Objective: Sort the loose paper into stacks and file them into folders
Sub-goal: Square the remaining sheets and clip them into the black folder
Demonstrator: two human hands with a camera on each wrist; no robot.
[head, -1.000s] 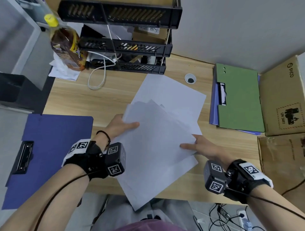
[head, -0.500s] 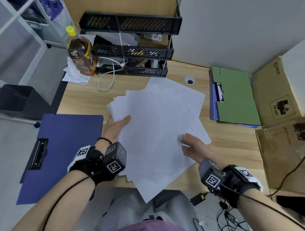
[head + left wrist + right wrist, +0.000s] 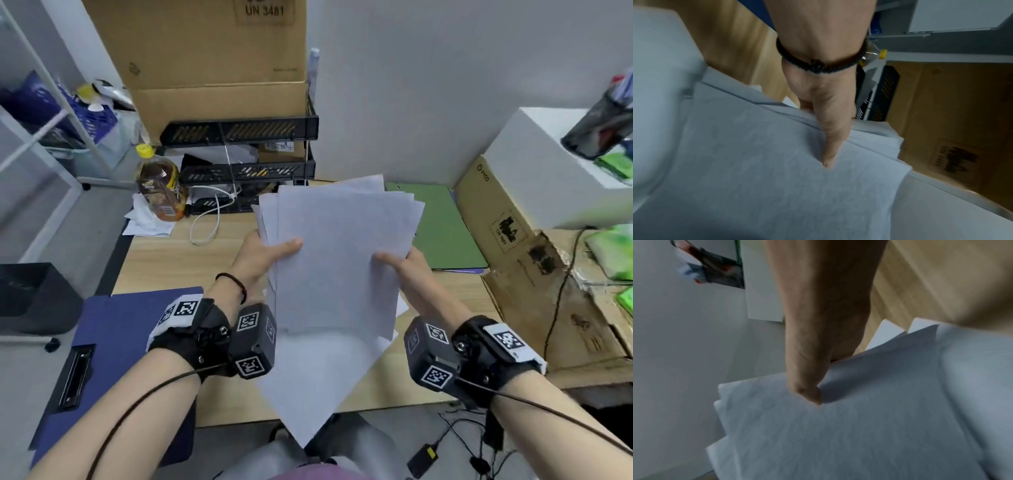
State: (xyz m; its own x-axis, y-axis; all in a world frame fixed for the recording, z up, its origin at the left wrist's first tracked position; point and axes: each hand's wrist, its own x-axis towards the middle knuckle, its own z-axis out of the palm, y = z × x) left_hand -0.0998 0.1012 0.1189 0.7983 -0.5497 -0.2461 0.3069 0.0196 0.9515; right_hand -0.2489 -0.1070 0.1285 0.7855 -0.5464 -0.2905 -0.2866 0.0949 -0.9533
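Observation:
Several loose white paper sheets (image 3: pixel 339 260) are held up above the wooden desk (image 3: pixel 178 260), tilted toward me and unevenly fanned. My left hand (image 3: pixel 270 255) grips their left edge, thumb on top, fingers hidden behind. My right hand (image 3: pixel 400 263) grips the right edge the same way. In the left wrist view the thumb of the left hand (image 3: pixel 828 146) presses on the paper sheets (image 3: pixel 777 186). The right wrist view shows the right hand (image 3: pixel 807 386) pinching the paper sheets (image 3: pixel 859 434). An open blue folder (image 3: pixel 120 342) lies at the left, a green folder (image 3: pixel 442 233) at the right.
A black stacked letter tray (image 3: pixel 239 161) and a tea bottle (image 3: pixel 159 186) stand at the back left with a white cable (image 3: pixel 205 222). Cardboard boxes (image 3: pixel 507 222) and a white box (image 3: pixel 555 164) crowd the right side. A large carton (image 3: pixel 205 51) sits on the tray.
The sheets were spread flat on the desk with my hands resting on them; both hands have gathered them and lifted them off the desk into an upright, tilted bundle. My head has tilted up.

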